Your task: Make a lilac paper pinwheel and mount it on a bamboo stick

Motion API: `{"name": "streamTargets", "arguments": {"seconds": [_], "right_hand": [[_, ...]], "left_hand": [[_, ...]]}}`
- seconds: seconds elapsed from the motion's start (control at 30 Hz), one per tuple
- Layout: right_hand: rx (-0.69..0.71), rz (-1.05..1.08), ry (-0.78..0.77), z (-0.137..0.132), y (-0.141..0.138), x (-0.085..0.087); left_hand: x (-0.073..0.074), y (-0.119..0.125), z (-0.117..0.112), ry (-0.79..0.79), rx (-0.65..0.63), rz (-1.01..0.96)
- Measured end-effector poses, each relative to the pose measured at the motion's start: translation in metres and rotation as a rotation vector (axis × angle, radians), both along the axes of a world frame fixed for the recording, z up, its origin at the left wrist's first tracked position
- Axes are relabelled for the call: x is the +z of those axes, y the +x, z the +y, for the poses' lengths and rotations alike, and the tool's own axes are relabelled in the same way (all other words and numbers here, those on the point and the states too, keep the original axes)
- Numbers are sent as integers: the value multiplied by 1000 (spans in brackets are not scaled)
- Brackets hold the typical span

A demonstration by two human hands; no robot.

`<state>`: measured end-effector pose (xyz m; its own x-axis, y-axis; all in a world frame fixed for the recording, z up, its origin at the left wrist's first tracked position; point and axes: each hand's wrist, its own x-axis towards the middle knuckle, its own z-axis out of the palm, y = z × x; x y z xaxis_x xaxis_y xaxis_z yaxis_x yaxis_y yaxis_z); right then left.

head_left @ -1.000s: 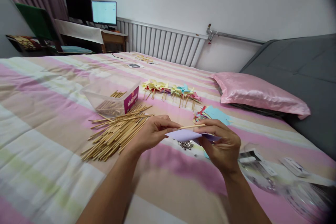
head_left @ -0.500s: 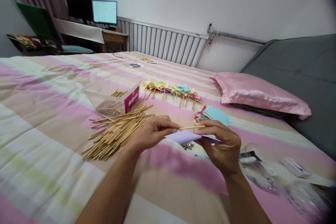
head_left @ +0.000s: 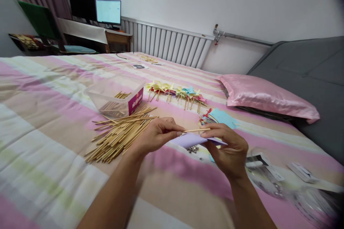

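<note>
My left hand pinches one end of a thin wooden stick that points right. My right hand is closed on a lilac paper piece and touches the stick's other end with thumb and forefinger. Both hands hover over the striped bedspread. Just beneath the paper lies a small heap of metal pins. A pile of loose wooden sticks lies to the left of my left hand.
A clear plastic box holding more sticks stands behind the pile. A row of finished paper pinwheels lies further back, with a stack of coloured paper nearer. A pink pillow lies at right, plastic packets at lower right.
Barely anything has moved: both hands keep the stick and lilac paper, shifted very slightly right in the picture as the head camera drifted.
</note>
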<state>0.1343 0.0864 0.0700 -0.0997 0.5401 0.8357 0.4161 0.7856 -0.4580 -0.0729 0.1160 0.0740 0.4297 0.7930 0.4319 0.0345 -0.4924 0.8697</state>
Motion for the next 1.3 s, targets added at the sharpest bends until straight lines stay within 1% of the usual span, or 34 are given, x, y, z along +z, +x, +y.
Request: {"name": "streamTargets", "arguments": {"seconds": [0.13, 0.27, 0.37, 0.47, 0.73, 1.0, 1.3], "right_hand": [[14, 59, -23, 0, -1, -4], [9, 144, -62, 0, -3, -5], [-48, 89, -60, 0, -2, -5], [-61, 18, -50, 0, 0, -4], [-95, -19, -60, 2, 1, -3], [-85, -1, -78, 3, 1, -6], [-72, 40, -86, 6, 3, -8]], "left_hand": [[1, 0, 0, 5, 6, 13], [2, -2, 0, 41, -29, 35], [2, -2, -1, 52, -25, 43], [2, -2, -1, 53, -1, 45], [1, -1, -1, 30, 13, 51], [1, 0, 0, 38, 12, 43], [-4, 1, 0, 7, 21, 21]]}}
